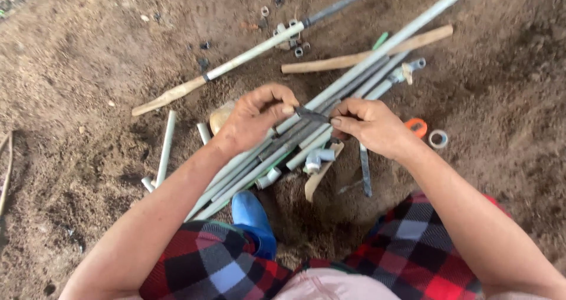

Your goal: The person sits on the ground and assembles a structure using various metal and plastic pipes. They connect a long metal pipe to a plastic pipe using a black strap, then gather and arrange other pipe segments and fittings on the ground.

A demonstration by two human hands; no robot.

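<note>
Dirt ground, left hand (256, 118) and right hand (368, 125) pinching dark strip (311, 116) over grey pipes (330, 96)

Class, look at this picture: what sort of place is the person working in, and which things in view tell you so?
Probably an outdoor or shed work spot for plumbing: bare dirt ground, a bundle of grey plastic pipes with pipe fittings, and a blue rubber boot.

Soft, even daylight; my arms throw faint shadows on the soil beside the pipes (330, 108), and edges blur slightly.
</note>
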